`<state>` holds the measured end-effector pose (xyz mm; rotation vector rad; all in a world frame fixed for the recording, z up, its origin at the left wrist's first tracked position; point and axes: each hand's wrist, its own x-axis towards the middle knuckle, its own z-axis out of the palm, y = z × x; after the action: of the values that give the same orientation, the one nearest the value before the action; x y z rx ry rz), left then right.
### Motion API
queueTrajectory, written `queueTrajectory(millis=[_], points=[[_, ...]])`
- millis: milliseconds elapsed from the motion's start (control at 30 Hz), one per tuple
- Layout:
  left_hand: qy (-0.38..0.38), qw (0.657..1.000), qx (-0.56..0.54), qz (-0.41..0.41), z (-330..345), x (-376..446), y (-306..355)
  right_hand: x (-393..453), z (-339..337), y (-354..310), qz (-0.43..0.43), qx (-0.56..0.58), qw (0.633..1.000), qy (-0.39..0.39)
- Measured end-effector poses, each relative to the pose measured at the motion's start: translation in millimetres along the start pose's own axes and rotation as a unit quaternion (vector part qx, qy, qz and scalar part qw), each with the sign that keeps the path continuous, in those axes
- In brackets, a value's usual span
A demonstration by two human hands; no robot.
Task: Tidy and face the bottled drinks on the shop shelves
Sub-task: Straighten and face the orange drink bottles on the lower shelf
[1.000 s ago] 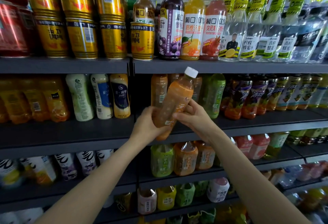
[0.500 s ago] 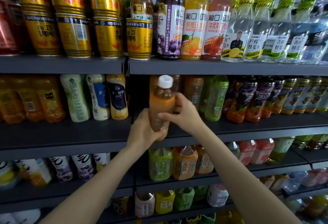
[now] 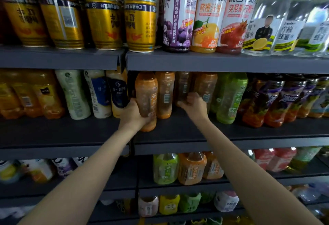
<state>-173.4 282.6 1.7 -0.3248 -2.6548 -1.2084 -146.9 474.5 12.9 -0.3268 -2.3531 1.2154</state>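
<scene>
A shop worker's left hand (image 3: 132,112) wraps its grip round the lower body of an orange tea bottle (image 3: 146,100), which stands upright near the front edge of the middle shelf (image 3: 178,134), base on or just above the board. Immediately right of that grip stands a second orange bottle (image 3: 165,93), its barcode side turned outward. Further right, the right hand (image 3: 193,104) reaches deeper into the row, fingers curled at the foot of a darker bottle (image 3: 183,86) behind; whether that grip has actually closed on the bottle cannot be told from this angle. Beyond the right hand stand green tea bottles (image 3: 229,98); to the left of the left hand, pale milk-drink bottles (image 3: 99,93). Gold cans (image 3: 139,26) and juice bottles (image 3: 178,14) line the shelf above.

The step in hand appears to be seating the orange bottle at the head of its lane with the label showing. The next move likely calls for a slight twist to square that label forward, then drawing the rear bottles up behind it without toppling the neighbours, and turning the barcode-facing bottle round.
</scene>
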Motion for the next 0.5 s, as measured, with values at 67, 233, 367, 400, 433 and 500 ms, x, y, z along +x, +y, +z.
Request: queueTrajectory(millis=[67,233,367,400,433,500], points=[[0.008,1.0,-0.012,-0.003,5.3,3.1,-1.1,18.4,14.4,-2.5,-0.012,-0.008,1.0,0.015],[0.004,0.999,-0.051,0.002,10.2,6.2,-6.3,58.0,47.5,3.0,0.055,-0.014,0.997,0.043],[-0.007,0.997,-0.073,0.013,10.8,10.9,-11.8,73.7,65.7,8.1,0.086,-0.072,0.99,0.08],[-0.008,0.997,-0.071,0.015,11.2,11.7,-12.9,75.8,67.8,8.6,0.099,-0.078,0.988,0.092],[-0.007,0.998,-0.067,0.017,11.5,12.6,-13.8,77.4,68.9,8.3,0.108,-0.082,0.986,0.1],[0.0,0.998,-0.065,0.02,12.9,14.1,-14.9,77.0,71.7,7.0,0.113,-0.098,0.982,0.119]])
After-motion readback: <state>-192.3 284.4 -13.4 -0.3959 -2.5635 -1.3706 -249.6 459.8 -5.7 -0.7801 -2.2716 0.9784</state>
